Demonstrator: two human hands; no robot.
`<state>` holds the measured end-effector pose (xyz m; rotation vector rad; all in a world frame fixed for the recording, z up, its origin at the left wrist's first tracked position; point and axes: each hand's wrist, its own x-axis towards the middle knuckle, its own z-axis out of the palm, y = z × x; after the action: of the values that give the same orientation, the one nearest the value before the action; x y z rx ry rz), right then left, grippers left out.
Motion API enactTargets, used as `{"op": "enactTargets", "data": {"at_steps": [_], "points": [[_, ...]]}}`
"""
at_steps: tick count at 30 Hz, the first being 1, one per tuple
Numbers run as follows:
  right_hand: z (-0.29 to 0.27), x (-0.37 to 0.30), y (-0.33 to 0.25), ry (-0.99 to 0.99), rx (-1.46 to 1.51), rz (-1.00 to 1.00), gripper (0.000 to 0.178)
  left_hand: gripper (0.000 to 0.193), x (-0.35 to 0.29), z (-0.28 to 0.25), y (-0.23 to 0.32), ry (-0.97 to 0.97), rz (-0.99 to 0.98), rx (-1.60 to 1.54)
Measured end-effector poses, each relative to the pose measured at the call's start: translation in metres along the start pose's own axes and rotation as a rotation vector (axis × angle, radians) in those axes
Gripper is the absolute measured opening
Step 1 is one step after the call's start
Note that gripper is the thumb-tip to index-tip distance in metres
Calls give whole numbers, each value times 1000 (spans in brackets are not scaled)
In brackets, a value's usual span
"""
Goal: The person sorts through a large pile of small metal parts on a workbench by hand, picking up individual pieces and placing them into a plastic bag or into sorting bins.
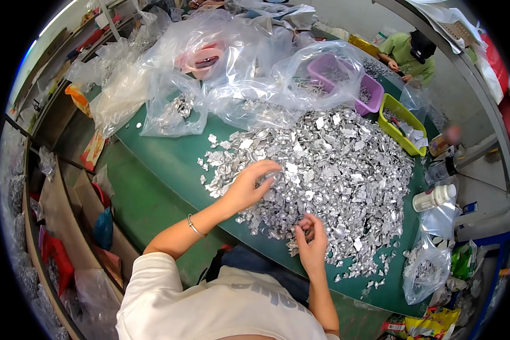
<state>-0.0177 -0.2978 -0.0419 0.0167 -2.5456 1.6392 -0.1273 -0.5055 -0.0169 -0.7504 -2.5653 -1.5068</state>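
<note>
A broad heap of small silver metal pieces (345, 170) covers much of the green table (158, 156). My left hand (251, 186) is over the heap's left side, with its fingers bent and the thumb held apart from them. No piece can be made out in its grasp. Closer to the table's near edge, my right hand (313, 245) has its fingers curled in toward the thumb above the pieces. Whatever lies between those fingertips is too small or hidden to name.
Clear plastic bags (238, 73) lie along the far side, near a pink bowl (201, 61). A purple basket (374, 93) and yellow-green basket (407, 127) border the heap. At right are a white bottle (433, 198) and clear bag (428, 269). A person (409, 54) works beyond.
</note>
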Motion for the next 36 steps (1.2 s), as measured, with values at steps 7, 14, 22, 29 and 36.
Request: {"op": "enactTargets", "data": {"at_steps": [7, 14, 22, 29, 36], "points": [[28, 45, -23, -51, -457, -399, 64, 52, -20, 25, -10, 37, 60, 521], [38, 49, -6, -204, -717, -498, 58, 45, -35, 12, -26, -9, 92, 437], [30, 38, -6, -166, -750, -450, 38, 34, -8, 20, -20, -178, 314, 441], [26, 29, -5, -70, -808, -414, 31, 30, -9, 7, -40, -203, 461, 603], [16, 25, -1, 2, -756, -397, 28, 28, -29, -14, -60, -66, 418, 634]]}}
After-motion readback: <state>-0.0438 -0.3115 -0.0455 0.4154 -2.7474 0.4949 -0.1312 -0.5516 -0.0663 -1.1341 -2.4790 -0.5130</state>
